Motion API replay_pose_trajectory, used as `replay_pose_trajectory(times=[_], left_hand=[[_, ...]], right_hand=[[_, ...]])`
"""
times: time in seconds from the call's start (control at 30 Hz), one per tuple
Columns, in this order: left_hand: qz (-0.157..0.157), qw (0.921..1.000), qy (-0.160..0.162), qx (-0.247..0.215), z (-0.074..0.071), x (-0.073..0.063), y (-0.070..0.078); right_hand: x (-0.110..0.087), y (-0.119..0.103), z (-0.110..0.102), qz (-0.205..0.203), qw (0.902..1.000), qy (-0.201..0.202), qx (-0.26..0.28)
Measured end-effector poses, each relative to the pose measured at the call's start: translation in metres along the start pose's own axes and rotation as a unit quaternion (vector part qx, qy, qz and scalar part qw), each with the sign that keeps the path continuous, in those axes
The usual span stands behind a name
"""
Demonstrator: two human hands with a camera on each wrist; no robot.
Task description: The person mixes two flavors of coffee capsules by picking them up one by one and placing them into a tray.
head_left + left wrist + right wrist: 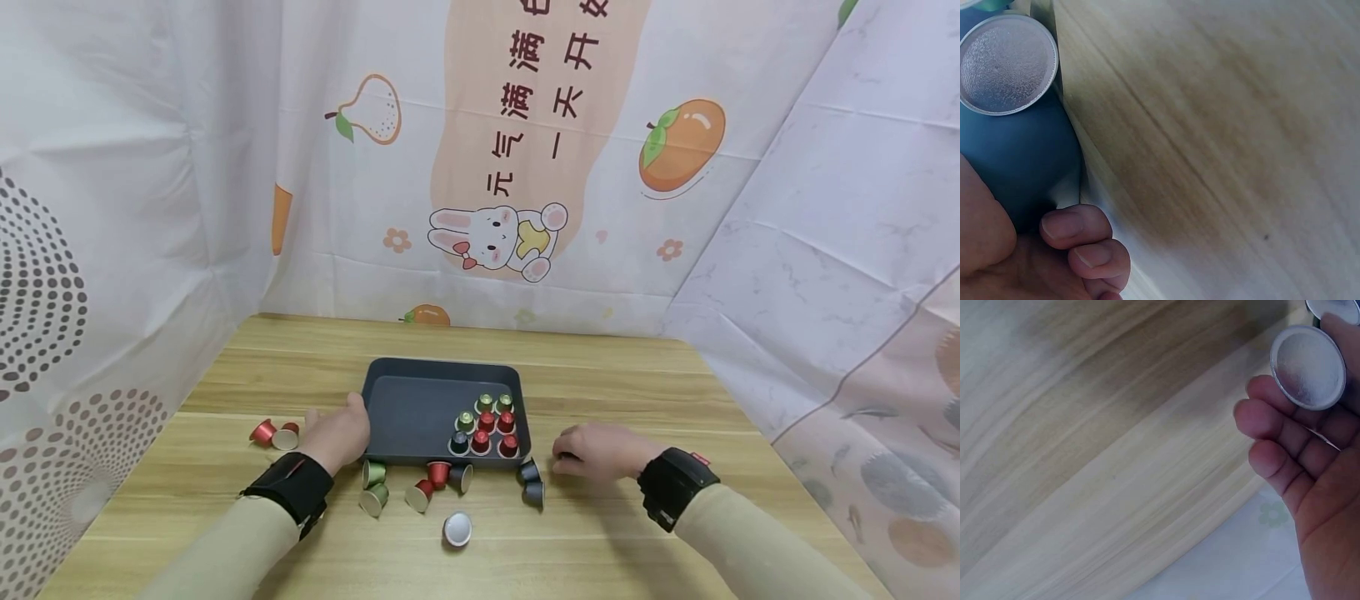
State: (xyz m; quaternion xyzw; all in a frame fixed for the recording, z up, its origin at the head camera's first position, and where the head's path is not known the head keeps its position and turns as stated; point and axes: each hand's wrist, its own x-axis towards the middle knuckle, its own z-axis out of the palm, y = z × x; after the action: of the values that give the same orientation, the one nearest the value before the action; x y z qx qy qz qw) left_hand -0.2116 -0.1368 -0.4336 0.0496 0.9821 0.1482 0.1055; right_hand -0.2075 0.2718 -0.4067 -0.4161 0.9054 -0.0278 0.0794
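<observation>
At the left wall of the dark grey tray [427, 408], my left hand [339, 433] grips the rim; the left wrist view shows thumb and curled fingers about its blue-looking corner. My right hand [600, 450] hovers low right of the tray, fingers curled. Its wrist view shows a coffee capsule [1308, 367], foil lid toward the camera, held against the fingers; its body is hidden. A second capsule lid [1335, 309] shows beyond the thumb. Several green, red and dark capsules stand lid-down in the tray's right part, among them a red capsule [481, 442].
Before the tray lie green capsules [373, 475], red capsules [438, 473], dark capsules [533, 493] and one capsule with its white lid up [457, 529]. Red capsules [262, 432] lie left of my left hand. A printed cloth [360, 275] hangs behind the wooden table [600, 375].
</observation>
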Motion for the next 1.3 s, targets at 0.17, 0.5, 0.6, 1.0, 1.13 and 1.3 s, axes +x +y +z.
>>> replay_pose_trajectory(times=[0.17,0.5,0.6,1.0,1.13,1.3], left_hand=[[0.001,1.0,0.002,0.0,0.0,0.0,0.0],[0.009,0.9999,0.008,0.008,0.0,0.0,0.0],[0.012,0.9998,0.011,0.009,0.0,-0.001,0.0],[0.026,0.9992,0.022,0.022,0.001,-0.002,-0.001],[0.024,0.9993,0.019,0.024,0.001,-0.001,-0.002],[0.023,0.9993,0.016,0.023,0.0,-0.001,-0.001]], right_hand=[[0.001,0.001,-0.005,0.007,0.9997,0.021,0.003],[0.007,0.004,-0.013,-0.014,0.9947,0.093,-0.04],[0.009,0.004,-0.016,-0.004,0.9937,0.102,-0.046],[0.023,0.007,-0.026,-0.087,0.9708,0.202,-0.096],[0.027,0.005,-0.029,-0.066,0.9742,0.193,-0.097],[0.031,0.003,-0.034,-0.034,0.9824,0.166,-0.078]])
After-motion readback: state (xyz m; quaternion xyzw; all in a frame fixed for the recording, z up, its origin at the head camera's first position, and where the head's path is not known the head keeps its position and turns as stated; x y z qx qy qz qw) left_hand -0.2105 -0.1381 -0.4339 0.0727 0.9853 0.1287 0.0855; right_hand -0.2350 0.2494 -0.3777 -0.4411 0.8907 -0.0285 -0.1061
